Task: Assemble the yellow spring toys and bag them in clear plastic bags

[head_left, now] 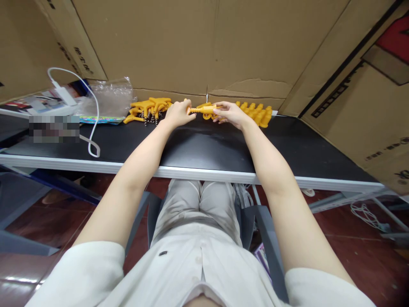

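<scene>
Over the back of the black tabletop, both hands hold a yellow plastic corkscrew (206, 110) level between them. My left hand (177, 114) is closed around its thin left end, and the fingers cover most of that part. On the thicker ribbed body at the right, the fingers of my right hand (230, 114) are closed. Left of my left hand lies a pile of yellow corkscrew handles (150, 105) with bare metal spirals. Beyond my right hand, several yellow plastic pieces (255, 113) stand in rows. A few yellow parts (209, 116) lie behind the held corkscrew, partly hidden.
A tall cardboard wall (204, 47) closes off the back of the table (207, 149). At the left are a clear plastic bag (107, 96), a white adapter (65, 94) and a looped white cable (96, 106). The table's metal front edge (207, 172) runs above my lap.
</scene>
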`<act>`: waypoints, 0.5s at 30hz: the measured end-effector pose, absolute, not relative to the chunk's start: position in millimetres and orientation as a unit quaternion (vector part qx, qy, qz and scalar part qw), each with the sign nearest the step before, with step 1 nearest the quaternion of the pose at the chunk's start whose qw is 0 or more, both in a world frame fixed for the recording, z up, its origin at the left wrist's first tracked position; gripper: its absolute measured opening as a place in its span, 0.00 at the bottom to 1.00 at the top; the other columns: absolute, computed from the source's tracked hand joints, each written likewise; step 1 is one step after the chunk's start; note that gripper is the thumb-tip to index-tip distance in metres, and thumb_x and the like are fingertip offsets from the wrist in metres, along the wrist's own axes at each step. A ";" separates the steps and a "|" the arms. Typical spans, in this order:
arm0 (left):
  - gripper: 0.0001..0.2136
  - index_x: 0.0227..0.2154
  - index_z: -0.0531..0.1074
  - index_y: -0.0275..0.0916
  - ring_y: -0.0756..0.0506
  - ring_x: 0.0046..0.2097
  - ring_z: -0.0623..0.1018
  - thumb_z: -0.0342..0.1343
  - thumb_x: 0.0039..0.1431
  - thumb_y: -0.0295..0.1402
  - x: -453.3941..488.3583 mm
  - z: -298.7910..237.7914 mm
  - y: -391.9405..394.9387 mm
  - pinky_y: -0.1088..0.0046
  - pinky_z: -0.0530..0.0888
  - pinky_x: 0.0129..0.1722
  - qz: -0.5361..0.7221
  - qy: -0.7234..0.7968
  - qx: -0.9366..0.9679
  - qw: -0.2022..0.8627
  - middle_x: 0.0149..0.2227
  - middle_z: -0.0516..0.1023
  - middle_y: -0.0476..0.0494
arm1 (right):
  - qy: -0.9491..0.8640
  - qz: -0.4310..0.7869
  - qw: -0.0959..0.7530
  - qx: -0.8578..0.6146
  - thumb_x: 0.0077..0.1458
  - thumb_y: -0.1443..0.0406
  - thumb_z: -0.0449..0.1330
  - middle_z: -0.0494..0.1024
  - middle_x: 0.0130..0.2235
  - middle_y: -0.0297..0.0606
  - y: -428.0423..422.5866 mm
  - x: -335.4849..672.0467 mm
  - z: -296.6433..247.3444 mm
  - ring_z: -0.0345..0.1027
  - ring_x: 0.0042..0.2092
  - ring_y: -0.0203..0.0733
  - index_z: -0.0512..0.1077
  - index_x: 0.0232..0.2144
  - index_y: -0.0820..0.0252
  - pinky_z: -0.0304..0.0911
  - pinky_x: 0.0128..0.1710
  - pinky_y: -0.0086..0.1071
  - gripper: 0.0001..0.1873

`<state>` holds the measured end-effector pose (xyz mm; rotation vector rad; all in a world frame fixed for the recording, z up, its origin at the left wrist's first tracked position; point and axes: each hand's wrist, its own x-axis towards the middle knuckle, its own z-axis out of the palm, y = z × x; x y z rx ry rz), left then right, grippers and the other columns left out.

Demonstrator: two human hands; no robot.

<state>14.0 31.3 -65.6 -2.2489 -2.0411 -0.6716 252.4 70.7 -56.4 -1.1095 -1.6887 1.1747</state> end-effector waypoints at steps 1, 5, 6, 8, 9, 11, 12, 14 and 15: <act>0.24 0.63 0.74 0.41 0.28 0.62 0.80 0.57 0.66 0.42 13.9 -65.6 31.4 0.52 0.73 0.66 -0.217 -0.655 -0.724 0.016 0.54 0.84 0.34 | -0.666 0.461 0.392 -0.436 0.60 0.64 0.78 0.86 0.43 0.38 70.8 251.9 -56.4 0.80 0.31 0.32 0.77 0.49 0.59 0.71 0.28 0.22 0.19; 0.24 0.62 0.75 0.41 0.29 0.61 0.80 0.57 0.67 0.43 13.4 -65.6 31.8 0.53 0.74 0.65 -0.217 -0.654 -0.724 0.016 0.54 0.84 0.33 | -0.662 0.456 0.399 -0.441 0.61 0.65 0.77 0.86 0.41 0.38 68.8 249.9 -54.8 0.79 0.29 0.31 0.77 0.45 0.61 0.70 0.28 0.21 0.15; 0.24 0.62 0.75 0.41 0.29 0.61 0.80 0.57 0.67 0.43 13.3 -65.8 32.0 0.53 0.73 0.65 -0.218 -0.655 -0.724 0.017 0.54 0.84 0.34 | -0.659 0.457 0.400 -0.444 0.63 0.66 0.76 0.86 0.41 0.38 68.0 249.4 -54.4 0.79 0.29 0.31 0.77 0.44 0.61 0.70 0.27 0.21 0.13; 0.24 0.63 0.74 0.41 0.29 0.62 0.80 0.57 0.67 0.43 13.2 -66.8 32.8 0.54 0.73 0.66 -0.218 -0.655 -0.723 0.017 0.55 0.84 0.34 | -0.656 0.459 0.400 -0.447 0.65 0.67 0.74 0.85 0.40 0.37 66.9 248.7 -53.6 0.78 0.28 0.30 0.76 0.43 0.61 0.69 0.27 0.21 0.10; 0.25 0.63 0.74 0.41 0.29 0.62 0.80 0.57 0.66 0.43 13.1 -67.5 33.4 0.53 0.73 0.66 -0.219 -0.655 -0.723 0.017 0.55 0.84 0.34 | -0.654 0.460 0.399 -0.448 0.66 0.67 0.73 0.85 0.40 0.37 66.6 248.4 -53.4 0.78 0.28 0.30 0.76 0.43 0.61 0.69 0.27 0.21 0.09; 0.25 0.63 0.74 0.41 0.29 0.62 0.80 0.57 0.66 0.43 12.8 -69.1 35.0 0.53 0.73 0.66 -0.220 -0.654 -0.724 0.020 0.55 0.84 0.34 | -0.651 0.463 0.399 -0.450 0.67 0.66 0.73 0.85 0.40 0.37 66.8 248.1 -53.3 0.78 0.28 0.30 0.76 0.43 0.61 0.70 0.27 0.21 0.09; 0.25 0.63 0.74 0.42 0.29 0.61 0.80 0.57 0.66 0.43 12.7 -69.8 35.8 0.53 0.74 0.65 -0.221 -0.653 -0.724 0.022 0.54 0.84 0.34 | -0.649 0.464 0.400 -0.452 0.67 0.66 0.73 0.85 0.40 0.37 67.1 248.0 -53.3 0.78 0.28 0.30 0.76 0.43 0.60 0.70 0.27 0.22 0.10; 0.24 0.63 0.74 0.42 0.30 0.61 0.81 0.57 0.66 0.42 12.3 -70.7 37.2 0.54 0.74 0.65 -0.223 -0.654 -0.722 0.023 0.54 0.84 0.35 | -0.645 0.466 0.400 -0.455 0.66 0.64 0.74 0.85 0.40 0.38 68.2 247.9 -53.8 0.78 0.28 0.31 0.75 0.43 0.60 0.70 0.27 0.22 0.11; 0.24 0.63 0.74 0.43 0.30 0.61 0.81 0.58 0.66 0.42 12.1 -70.9 37.6 0.54 0.74 0.65 -0.223 -0.655 -0.722 0.021 0.54 0.84 0.35 | -0.644 0.466 0.400 -0.456 0.66 0.64 0.74 0.85 0.40 0.38 68.8 247.9 -54.1 0.78 0.28 0.31 0.75 0.43 0.60 0.70 0.28 0.22 0.11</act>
